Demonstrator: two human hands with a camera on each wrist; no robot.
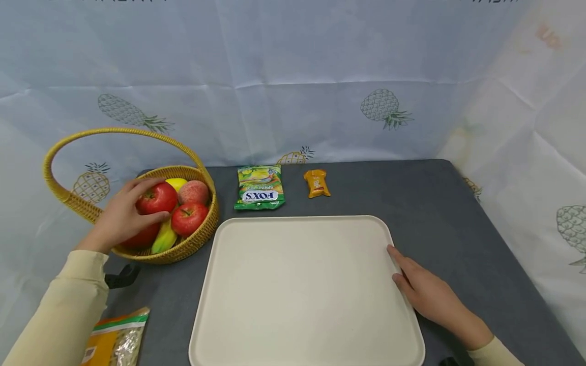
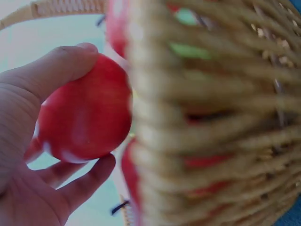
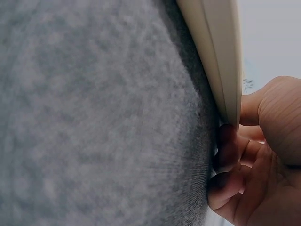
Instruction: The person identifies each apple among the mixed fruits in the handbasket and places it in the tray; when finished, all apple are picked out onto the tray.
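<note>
My left hand (image 1: 122, 217) grips a red apple (image 1: 157, 198) at the top of the fruit in a yellow wicker basket (image 1: 211, 216). In the left wrist view, thumb and fingers curl round the apple (image 2: 89, 110) beside the blurred woven wall. Around it in the basket lie another red apple (image 1: 189, 219), a peach (image 1: 194, 193), a yellow fruit (image 1: 177, 183) and a yellow-green banana (image 1: 164, 239), partly hidden. My right hand (image 1: 435, 295) holds the right rim of a cream tray (image 1: 302, 290). In the right wrist view, its fingertips curl under the tray's edge (image 3: 221, 61).
Behind the tray lie a green Fox's candy bag (image 1: 260, 187) and a small orange packet (image 1: 317, 183). A clear-and-orange bag (image 1: 118, 340) is at the front left. The basket's tall handle (image 1: 123, 131) arches over the fruit. A pineapple-print cloth (image 1: 293, 61) hangs behind the dark table (image 1: 439, 213).
</note>
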